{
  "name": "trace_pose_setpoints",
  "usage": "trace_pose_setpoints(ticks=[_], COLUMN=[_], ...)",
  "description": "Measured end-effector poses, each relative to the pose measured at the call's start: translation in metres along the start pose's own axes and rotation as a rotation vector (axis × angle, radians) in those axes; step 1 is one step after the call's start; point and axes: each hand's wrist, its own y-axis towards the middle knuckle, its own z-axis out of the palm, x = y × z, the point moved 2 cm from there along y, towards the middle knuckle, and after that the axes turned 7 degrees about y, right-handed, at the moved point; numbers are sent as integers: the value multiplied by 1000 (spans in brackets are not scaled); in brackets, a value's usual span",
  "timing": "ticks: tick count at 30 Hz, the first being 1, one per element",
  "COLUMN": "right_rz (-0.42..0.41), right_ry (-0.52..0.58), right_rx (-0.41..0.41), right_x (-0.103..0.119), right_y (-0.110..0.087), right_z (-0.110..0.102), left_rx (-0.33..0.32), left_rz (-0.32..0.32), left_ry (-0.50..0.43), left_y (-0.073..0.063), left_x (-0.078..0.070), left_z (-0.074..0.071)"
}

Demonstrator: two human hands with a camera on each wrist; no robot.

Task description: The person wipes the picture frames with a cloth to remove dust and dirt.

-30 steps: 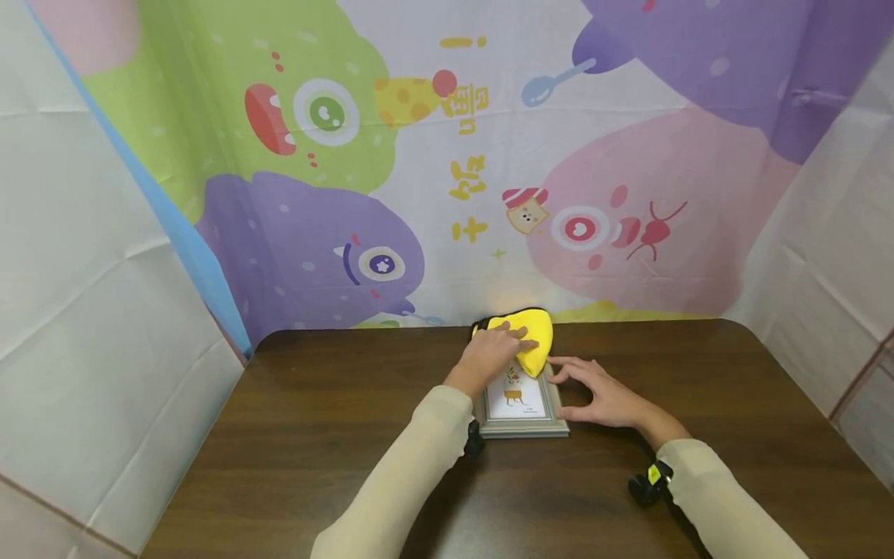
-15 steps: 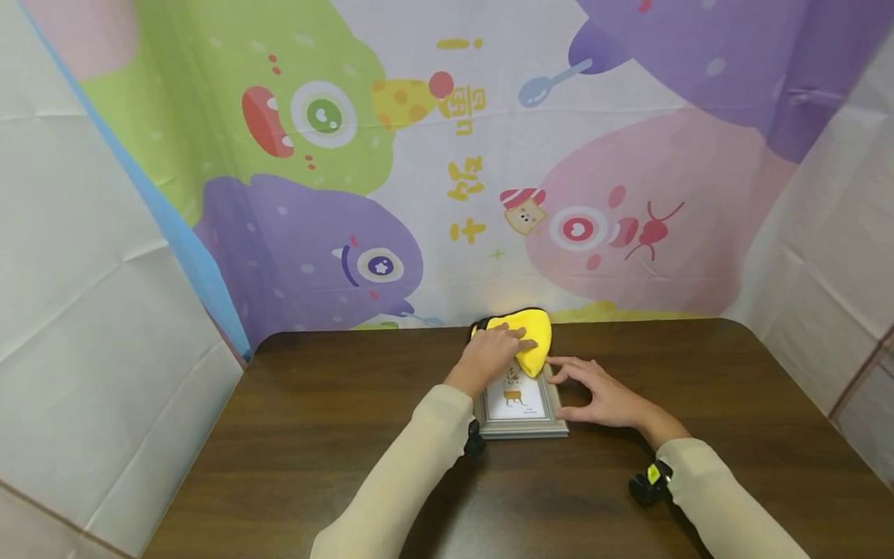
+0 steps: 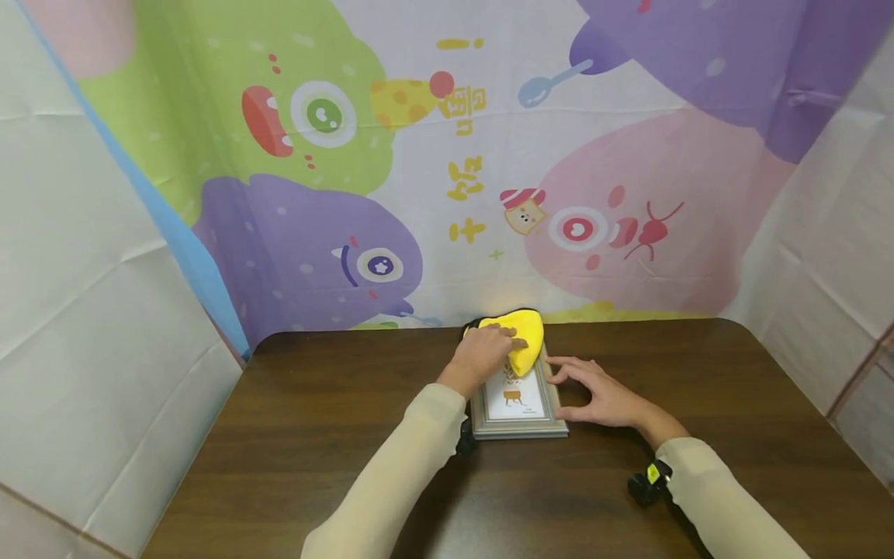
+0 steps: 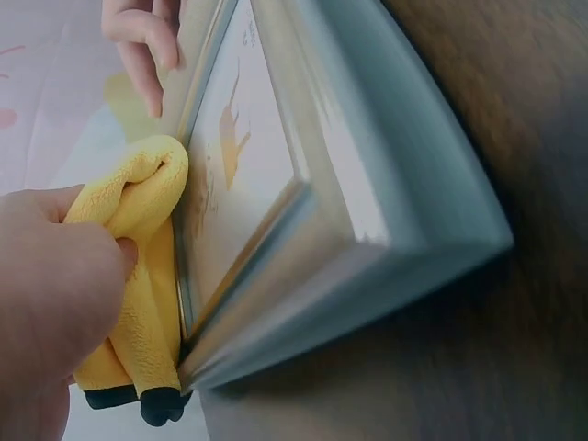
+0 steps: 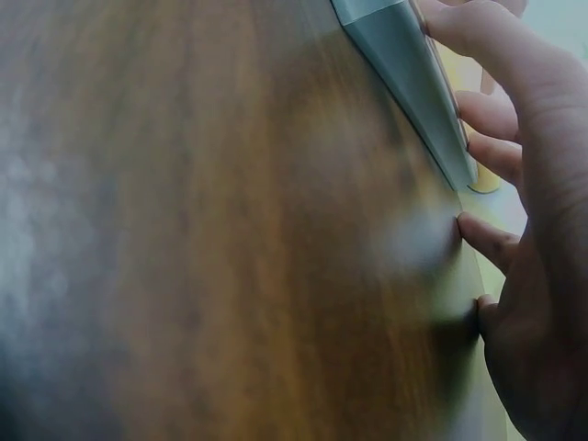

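In the head view a picture frame (image 3: 520, 427) lies on the brown table, its print showing a potted plant. My left hand (image 3: 482, 355) rests over the frame's upper part with a yellow cloth (image 3: 528, 334) that has a black edge. The left wrist view shows the cloth (image 4: 147, 303) bunched between thumb and fingers, against the frame's face and inner border. My right hand (image 3: 604, 396) touches the frame's right edge with spread thumb and fingertips. In the right wrist view its fingers (image 5: 491, 119) lie along the frame's side, and some fingertips touch the tabletop.
The wooden table (image 3: 314, 435) ends at a cartoon-printed curtain (image 3: 461, 272) right behind the cloth. Pale panels stand at the left and right. A small black device (image 3: 648, 485) sits on the right wrist, and another is partly hidden at the left wrist.
My left hand and the cloth have shifted slightly left across the frame, uncovering a bit more of its upper right border. The right hand has stayed at the frame's edge.
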Motion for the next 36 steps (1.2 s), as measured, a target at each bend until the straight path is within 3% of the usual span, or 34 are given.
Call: trace_pose_setpoints(ticks=[4,13,22,29,36], right_rz=[10,26,6,17,18], right_ry=[2,-6,-11,-11,-9], right_rx=[-3,-2,-6,-12,-14], right_x=[0,-1,1,0,-2], right_y=[0,-1,0,-1,0], right_z=[0,2,2,2,3], left_rx=[-20,13,-4,-17,23], left_rz=[1,-17,-49,-44,-50], left_ry=[15,27,-15,-18,-14], left_y=[-4,-18,-33,-35,-35], left_x=[7,26,46,50,47], left_z=[1,8,9,11,11])
